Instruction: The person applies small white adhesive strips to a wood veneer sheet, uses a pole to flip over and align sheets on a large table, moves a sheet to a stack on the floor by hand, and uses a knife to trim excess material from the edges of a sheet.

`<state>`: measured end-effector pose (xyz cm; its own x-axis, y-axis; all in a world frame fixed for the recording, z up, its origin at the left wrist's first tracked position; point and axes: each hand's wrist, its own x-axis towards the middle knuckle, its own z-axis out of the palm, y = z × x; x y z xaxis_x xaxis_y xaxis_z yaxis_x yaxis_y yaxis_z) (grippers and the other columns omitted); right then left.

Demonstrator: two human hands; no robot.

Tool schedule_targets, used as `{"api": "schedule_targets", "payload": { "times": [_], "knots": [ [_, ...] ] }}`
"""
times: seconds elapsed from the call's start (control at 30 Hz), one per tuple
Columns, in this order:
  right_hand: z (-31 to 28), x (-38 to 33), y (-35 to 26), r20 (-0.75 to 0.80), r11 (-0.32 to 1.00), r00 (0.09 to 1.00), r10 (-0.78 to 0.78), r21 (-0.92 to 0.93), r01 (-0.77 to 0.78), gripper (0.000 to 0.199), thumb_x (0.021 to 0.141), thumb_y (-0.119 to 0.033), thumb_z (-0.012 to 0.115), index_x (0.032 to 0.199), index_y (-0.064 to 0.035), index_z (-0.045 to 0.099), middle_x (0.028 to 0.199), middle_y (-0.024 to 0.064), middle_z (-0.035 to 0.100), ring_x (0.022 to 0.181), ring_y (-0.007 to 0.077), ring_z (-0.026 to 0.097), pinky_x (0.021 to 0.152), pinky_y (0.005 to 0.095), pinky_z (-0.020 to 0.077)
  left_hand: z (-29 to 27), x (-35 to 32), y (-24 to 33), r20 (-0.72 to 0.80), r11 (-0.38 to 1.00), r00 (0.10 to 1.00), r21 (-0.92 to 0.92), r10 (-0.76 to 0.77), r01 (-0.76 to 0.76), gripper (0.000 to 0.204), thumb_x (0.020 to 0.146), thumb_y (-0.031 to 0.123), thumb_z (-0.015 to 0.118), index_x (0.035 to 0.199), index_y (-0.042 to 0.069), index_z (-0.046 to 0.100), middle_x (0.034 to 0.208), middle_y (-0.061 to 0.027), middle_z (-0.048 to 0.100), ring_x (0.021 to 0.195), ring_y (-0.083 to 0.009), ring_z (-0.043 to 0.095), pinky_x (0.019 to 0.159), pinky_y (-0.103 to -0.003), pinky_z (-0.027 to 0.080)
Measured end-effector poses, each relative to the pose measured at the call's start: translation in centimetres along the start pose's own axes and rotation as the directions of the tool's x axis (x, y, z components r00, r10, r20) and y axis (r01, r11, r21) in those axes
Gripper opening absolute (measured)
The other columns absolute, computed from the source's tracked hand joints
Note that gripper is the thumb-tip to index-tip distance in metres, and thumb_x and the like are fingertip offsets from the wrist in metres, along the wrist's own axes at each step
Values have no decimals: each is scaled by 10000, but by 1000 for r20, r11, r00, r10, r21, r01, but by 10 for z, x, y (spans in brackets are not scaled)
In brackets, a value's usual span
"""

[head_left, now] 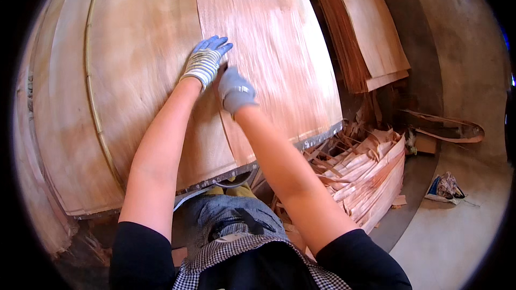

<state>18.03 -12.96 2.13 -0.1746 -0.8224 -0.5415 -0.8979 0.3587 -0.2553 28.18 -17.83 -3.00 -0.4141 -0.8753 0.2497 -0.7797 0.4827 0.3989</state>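
Note:
Two wood veneer sheets meet or overlap on the work surface in front of me: a tan sheet on the left and a pinker sheet on the right. My left hand, in a striped glove with blue fingers, lies flat near the seam with its fingers stretched out. Just right of it and nearer to me, my right hand wears a grey glove and is closed, slightly blurred. A small dark tool pokes from its far side; its exact kind is unclear.
A thin yellowish strip runs lengthwise over the left side. The surface has a dark front edge. To the right stand a stack of veneer and a heap of veneer scraps. A crumpled bag lies on the floor.

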Motion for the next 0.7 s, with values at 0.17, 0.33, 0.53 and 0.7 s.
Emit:
{"api": "schedule_targets", "payload": {
  "times": [0.17, 0.33, 0.53, 0.7],
  "knots": [
    [42, -78, 56, 63, 979, 992, -112, -161, 121, 201, 846, -157, 348, 976, -20, 417, 790, 252, 595, 738, 380, 603, 634, 481, 465, -8, -6, 8, 107, 996, 991, 52, -77, 72, 490, 782, 337, 531, 1212, 118, 445, 1308, -75, 375, 1218, -262, 320, 1018, -382, 230],
    [86, -208, 182, 75, 930, 954, -290, -214, 299, 197, 791, -164, 456, 933, -41, 399, 548, 165, 555, 494, 333, 575, 440, 445, 445, -9, -7, 10, 141, 989, 984, 120, -108, 91, 575, 756, 399, 551, 1245, 131, 410, 1337, -59, 338, 1247, -244, 276, 1033, -383, 192],
    [48, -225, 278, 71, 921, 962, -263, -280, 272, 233, 803, -204, 479, 951, -37, 412, 594, 177, 560, 511, 322, 565, 465, 441, 437, -8, -4, 9, 156, 983, 976, 122, -155, 136, 594, 734, 391, 582, 1245, 146, 406, 1338, -63, 333, 1250, -241, 272, 1035, -397, 181],
    [-35, -56, 172, -120, 891, 895, -430, -215, 399, 197, 840, -214, 448, 950, -62, 388, 633, 185, 563, 574, 374, 551, 506, 480, 415, -16, 0, 14, 131, 983, 974, 37, -184, 181, 683, 704, 362, 619, 1286, 138, 340, 1307, -105, 362, 1228, -277, 300, 1025, -400, 208]
  ]
}}
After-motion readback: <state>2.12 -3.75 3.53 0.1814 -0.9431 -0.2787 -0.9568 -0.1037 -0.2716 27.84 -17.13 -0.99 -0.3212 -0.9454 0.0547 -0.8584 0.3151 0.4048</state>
